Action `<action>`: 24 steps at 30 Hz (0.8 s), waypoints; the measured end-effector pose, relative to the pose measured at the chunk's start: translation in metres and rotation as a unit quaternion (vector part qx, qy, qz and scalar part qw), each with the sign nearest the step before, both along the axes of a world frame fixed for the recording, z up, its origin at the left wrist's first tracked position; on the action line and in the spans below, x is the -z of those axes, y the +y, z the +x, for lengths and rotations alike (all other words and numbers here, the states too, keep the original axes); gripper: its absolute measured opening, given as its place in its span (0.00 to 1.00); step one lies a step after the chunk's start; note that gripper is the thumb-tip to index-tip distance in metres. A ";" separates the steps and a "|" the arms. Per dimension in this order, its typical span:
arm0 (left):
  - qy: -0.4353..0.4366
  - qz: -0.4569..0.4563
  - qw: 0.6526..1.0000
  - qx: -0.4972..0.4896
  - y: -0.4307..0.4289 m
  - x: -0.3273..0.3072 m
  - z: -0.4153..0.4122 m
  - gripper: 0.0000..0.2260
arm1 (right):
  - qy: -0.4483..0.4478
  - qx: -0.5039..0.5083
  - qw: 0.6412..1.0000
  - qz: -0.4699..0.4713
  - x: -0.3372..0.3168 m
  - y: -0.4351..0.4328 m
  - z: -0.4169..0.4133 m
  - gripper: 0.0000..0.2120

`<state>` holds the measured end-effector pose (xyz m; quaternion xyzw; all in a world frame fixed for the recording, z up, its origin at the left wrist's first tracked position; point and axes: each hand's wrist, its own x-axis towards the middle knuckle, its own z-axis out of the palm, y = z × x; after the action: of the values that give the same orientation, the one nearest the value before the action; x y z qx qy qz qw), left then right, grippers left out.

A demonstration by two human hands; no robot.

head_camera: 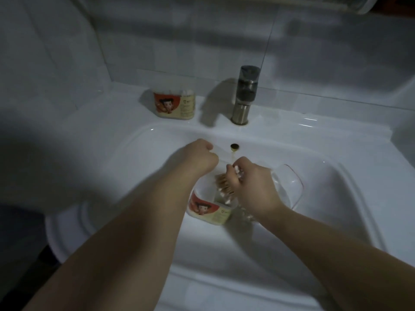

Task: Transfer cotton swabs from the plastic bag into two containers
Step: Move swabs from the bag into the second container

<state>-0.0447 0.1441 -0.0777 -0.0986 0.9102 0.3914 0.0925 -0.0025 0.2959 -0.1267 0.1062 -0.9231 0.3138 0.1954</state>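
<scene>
Cotton swabs [222, 181] are light, thin wooden sticks, apt to splay from a loose bunch, so best pinched round the middle. On the right hand [254, 187] the fingers [231, 177] curl round such a bunch just above the open container [208, 208] in the sink [350, 194]; the left hand [199, 157] is curled, on what I cannot tell.

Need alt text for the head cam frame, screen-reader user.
A person's right hand grips a bundle of wooden-stemmed cotton swabs over an open clear plastic container with a red cartoon label in a white sink. The left hand is curled beside it; a matching container stands by the metal tap.
</scene>
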 end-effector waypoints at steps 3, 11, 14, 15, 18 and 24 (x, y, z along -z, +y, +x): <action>-0.033 -0.037 0.999 0.017 -0.003 0.006 -0.002 0.27 | 0.045 -0.018 0.999 0.010 0.002 -0.002 -0.001 0.10; -0.036 -0.040 0.999 0.007 -0.006 0.019 -0.007 0.25 | 0.116 -0.084 0.987 0.072 0.006 0.002 0.003 0.08; -0.053 0.004 0.999 -0.012 -0.004 0.021 -0.009 0.27 | 0.096 -0.061 0.993 0.040 0.007 0.002 0.002 0.08; -0.056 0.017 0.998 -0.015 -0.003 0.021 -0.009 0.27 | 0.087 -0.045 0.995 0.014 0.006 0.002 0.001 0.09; -0.041 0.057 0.998 0.000 -0.002 0.022 -0.009 0.24 | 0.123 -0.031 0.992 0.004 -0.001 0.001 -0.001 0.08; -0.056 0.047 0.997 -0.013 0.002 0.022 -0.012 0.27 | 0.207 -0.098 0.965 0.128 -0.004 -0.002 0.000 0.15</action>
<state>-0.0564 0.1461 -0.1000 -0.1283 0.8828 0.4286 0.1430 -0.0023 0.2941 -0.1227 0.2832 -0.8801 0.1817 0.3349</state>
